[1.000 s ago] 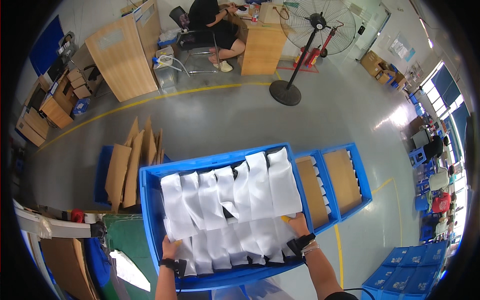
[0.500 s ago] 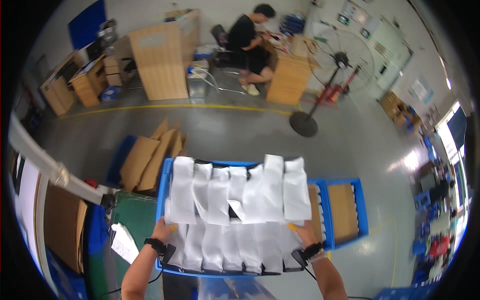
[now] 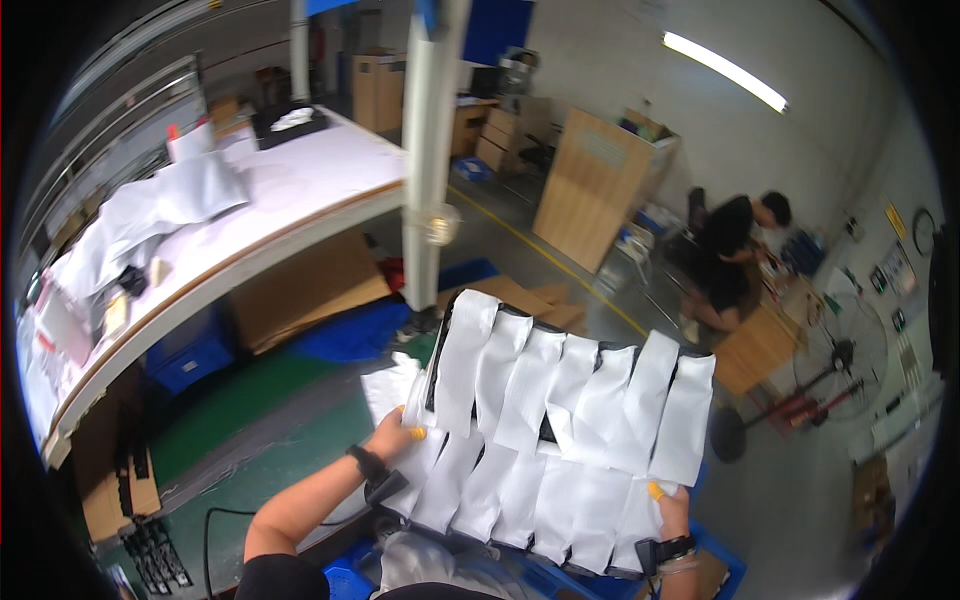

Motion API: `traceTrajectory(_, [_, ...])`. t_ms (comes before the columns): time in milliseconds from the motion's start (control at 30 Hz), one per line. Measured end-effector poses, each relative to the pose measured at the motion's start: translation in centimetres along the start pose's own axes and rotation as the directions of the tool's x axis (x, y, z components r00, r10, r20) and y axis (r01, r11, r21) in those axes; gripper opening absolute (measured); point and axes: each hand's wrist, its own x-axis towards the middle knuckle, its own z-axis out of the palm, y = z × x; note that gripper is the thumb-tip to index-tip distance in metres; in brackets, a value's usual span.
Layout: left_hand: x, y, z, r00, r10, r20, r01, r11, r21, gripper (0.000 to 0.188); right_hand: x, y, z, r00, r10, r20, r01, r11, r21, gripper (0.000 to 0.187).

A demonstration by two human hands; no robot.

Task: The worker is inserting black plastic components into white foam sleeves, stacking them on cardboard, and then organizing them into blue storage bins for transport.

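Observation:
My left hand (image 3: 393, 434) and my right hand (image 3: 673, 512) grip the opposite sides of a wide load of white-wrapped pieces (image 3: 600, 420). The pieces lie side by side in two rows, in soft white sheeting. Dark edges show along the load's rim and in a gap near its middle; what bears it from below is hidden. Both thumbs wear yellow covers and press on the sides, while the other fingers are out of sight underneath. The load is tilted in the view, in front of my body.
A blue crate (image 3: 733, 575) shows beyond my right hand. At left, a white-topped workbench (image 3: 330, 165) carries white sheeting, beside a pale post (image 3: 425, 150). Below lies a green surface (image 3: 240, 425) with black parts. Across the room a person sits near a standing fan (image 3: 843, 352).
The view has swung left, bringing the workbench in. My hands have lifted the white-wrapped load away from the blue crate it was in or over.

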Motion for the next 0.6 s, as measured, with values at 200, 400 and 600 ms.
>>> traceTrajectory(200, [-10.3,-4.0,-6.9,0.932,-0.044,-0.359,-0.023,0.983,-0.182,0.041,1.2,-1.8,9.8,0.949,0.0,0.317,-0.025,0.997,0.074,0.05])
traceTrajectory(400, [-22.9,-13.7,-7.6,0.648,-0.142,-0.748,0.038,0.987,-0.155,0.038,1.1,0.0,18.2,0.792,-0.019,0.611,0.077,0.995,-0.068,0.05])
traceTrajectory(600, [-25.1,-26.9,-25.5,0.496,-0.186,-0.848,0.077,0.982,-0.171,0.043,-6.9,5.8,45.6,0.612,-0.064,0.788,0.147,0.989,-0.034,0.046])
